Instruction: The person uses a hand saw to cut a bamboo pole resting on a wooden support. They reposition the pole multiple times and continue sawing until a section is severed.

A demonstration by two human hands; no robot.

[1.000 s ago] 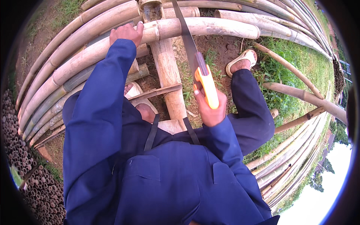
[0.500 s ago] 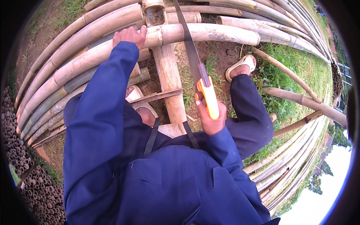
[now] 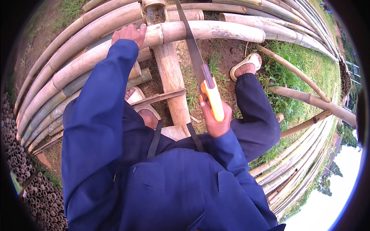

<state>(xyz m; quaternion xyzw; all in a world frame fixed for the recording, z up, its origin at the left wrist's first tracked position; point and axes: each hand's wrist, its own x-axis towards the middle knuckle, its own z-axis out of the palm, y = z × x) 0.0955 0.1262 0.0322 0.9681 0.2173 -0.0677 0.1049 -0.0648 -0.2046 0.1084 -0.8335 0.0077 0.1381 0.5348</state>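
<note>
Looks like an open-air bamboo yard. Stretches over grass and bare soil, under a bright sky showing at the lower right, with trees near that edge. Holds poles laid in long rows ahead and at right, plus a dense stack, seen end-on, at lower left. Shows working use in a saw set across a stem.

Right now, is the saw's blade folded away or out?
Out: the blade extends from the orange handle gripped in the right hand and crosses over the bamboo pole.
</note>
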